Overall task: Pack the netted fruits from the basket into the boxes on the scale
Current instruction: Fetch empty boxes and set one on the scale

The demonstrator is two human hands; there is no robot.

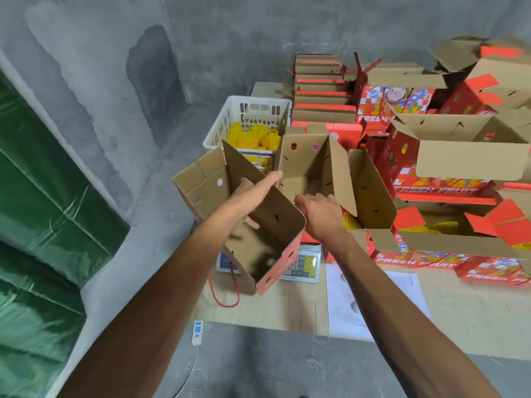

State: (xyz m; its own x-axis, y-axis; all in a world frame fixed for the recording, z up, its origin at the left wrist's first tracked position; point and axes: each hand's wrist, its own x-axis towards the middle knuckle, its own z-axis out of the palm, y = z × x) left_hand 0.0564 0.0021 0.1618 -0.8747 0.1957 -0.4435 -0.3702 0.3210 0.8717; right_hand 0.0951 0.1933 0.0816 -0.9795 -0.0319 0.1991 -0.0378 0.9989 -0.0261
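Note:
I hold an empty cardboard box [313, 165], red outside and brown inside, tilted with its flaps open above the scale [306, 264]. My left hand [250, 193] grips the box's left long flap, thumb along the top and fingers under it. On the right, my right hand [319, 215] has its fingers curled over the box's near edge. Behind the box stands the white basket [230, 116], with several yellow netted fruits [255, 137] in it. The box hides most of the scale; only its keypad shows.
Open red boxes [431, 257] with netted fruit inside crowd the right side of the cardboard-covered floor. Flat boxes are stacked at the back [321, 90]. A paper sheet [359, 305] and a power strip [197, 330] lie near me. A concrete wall and a green tarp [34, 225] stand at left.

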